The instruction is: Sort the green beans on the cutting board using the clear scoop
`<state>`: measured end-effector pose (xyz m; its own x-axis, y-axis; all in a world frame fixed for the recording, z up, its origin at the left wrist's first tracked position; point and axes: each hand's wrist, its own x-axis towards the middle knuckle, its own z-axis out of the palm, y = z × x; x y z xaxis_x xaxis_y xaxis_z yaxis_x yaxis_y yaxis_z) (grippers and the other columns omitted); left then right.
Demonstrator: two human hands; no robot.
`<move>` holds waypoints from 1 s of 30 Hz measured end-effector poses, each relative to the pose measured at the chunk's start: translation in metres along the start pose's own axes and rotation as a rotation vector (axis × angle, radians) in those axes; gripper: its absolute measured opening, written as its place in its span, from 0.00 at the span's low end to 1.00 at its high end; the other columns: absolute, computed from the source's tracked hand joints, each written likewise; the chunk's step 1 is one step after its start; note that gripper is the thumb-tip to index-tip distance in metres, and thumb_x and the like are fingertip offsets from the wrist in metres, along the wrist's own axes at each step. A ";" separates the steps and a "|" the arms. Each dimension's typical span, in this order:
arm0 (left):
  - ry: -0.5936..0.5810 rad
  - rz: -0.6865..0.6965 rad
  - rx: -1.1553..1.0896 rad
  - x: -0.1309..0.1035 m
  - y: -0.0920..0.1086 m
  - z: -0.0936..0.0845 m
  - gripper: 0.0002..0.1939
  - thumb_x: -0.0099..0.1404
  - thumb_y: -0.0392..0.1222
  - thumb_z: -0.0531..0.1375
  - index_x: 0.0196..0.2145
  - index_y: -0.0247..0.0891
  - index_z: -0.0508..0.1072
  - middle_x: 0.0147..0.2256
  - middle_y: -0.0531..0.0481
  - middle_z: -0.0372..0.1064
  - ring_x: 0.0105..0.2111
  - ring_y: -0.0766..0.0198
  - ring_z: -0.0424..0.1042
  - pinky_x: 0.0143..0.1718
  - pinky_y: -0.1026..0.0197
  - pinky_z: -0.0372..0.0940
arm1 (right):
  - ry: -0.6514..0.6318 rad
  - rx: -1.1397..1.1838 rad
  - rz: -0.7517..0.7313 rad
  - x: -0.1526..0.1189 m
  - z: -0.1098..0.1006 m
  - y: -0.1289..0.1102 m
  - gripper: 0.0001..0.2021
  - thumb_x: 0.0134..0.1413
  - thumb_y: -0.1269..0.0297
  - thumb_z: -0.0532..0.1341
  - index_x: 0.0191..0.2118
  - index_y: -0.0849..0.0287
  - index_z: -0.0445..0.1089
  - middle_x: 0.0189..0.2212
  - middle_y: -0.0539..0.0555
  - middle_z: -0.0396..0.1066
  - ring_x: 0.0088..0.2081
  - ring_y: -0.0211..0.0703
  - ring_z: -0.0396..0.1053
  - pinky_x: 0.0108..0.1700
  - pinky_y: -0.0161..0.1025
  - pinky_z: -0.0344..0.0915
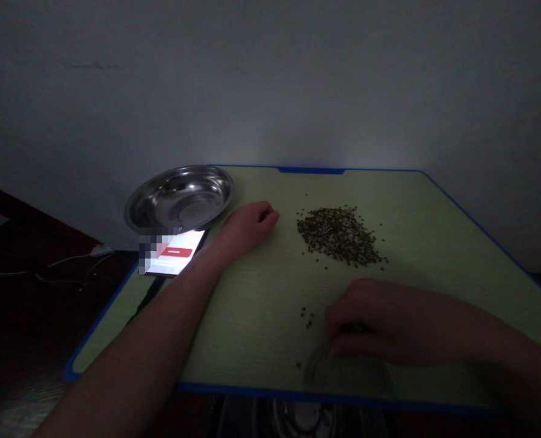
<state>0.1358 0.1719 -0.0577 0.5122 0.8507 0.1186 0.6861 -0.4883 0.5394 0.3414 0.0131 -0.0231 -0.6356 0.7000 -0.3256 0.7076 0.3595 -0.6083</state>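
My left hand [252, 224] rests on the table to the left of a pile of small dark greenish-brown seeds [338, 234]. Its fingers are curled into a loose fist, and nothing shows in it. Nearer to me, my right hand [366, 319] has its fingertips pressed together over the far side of a round, clear, shallow dish or lid [350, 374]. What that pinch holds, if anything, is hidden. A few loose seeds [307, 319] lie just left of the right hand, and others are scattered around the pile.
A shiny steel basin [183, 198] sits at the table's far left corner. Against it lies a lit phone [172, 255], beside my left forearm. The pale green table [252, 340] has a blue edge and meets a wall. Metal ware [304, 417] shows below the near edge.
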 end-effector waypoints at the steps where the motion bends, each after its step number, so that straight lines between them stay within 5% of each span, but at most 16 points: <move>1: -0.001 -0.002 -0.003 0.000 0.000 0.000 0.14 0.65 0.47 0.51 0.29 0.36 0.70 0.28 0.50 0.69 0.27 0.64 0.65 0.29 0.60 0.55 | 0.003 0.003 -0.002 0.000 0.000 0.000 0.11 0.60 0.57 0.60 0.32 0.57 0.75 0.28 0.50 0.73 0.31 0.40 0.69 0.31 0.35 0.57; 12: 0.008 0.005 -0.006 0.000 -0.001 0.001 0.15 0.65 0.48 0.51 0.29 0.37 0.70 0.27 0.50 0.69 0.26 0.64 0.63 0.29 0.60 0.55 | 0.037 0.019 -0.022 0.004 0.004 -0.008 0.12 0.62 0.57 0.58 0.32 0.56 0.73 0.28 0.49 0.72 0.31 0.39 0.68 0.31 0.35 0.56; 21: 0.021 0.021 0.007 -0.003 -0.004 0.001 0.14 0.65 0.47 0.52 0.28 0.37 0.70 0.27 0.50 0.68 0.27 0.64 0.64 0.28 0.61 0.55 | 0.292 -0.015 0.123 0.006 -0.018 0.024 0.17 0.64 0.56 0.54 0.25 0.58 0.64 0.20 0.46 0.63 0.22 0.34 0.60 0.25 0.34 0.52; 30: 0.014 0.022 0.005 -0.001 -0.002 0.002 0.14 0.65 0.47 0.52 0.27 0.37 0.68 0.26 0.50 0.68 0.26 0.64 0.64 0.28 0.60 0.54 | 0.229 -0.041 0.055 0.010 -0.009 0.019 0.15 0.64 0.58 0.54 0.27 0.58 0.66 0.22 0.48 0.67 0.25 0.36 0.63 0.27 0.35 0.52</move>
<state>0.1343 0.1714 -0.0603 0.5198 0.8425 0.1416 0.6777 -0.5076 0.5320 0.3512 0.0326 -0.0308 -0.5120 0.8394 -0.1820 0.7545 0.3383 -0.5623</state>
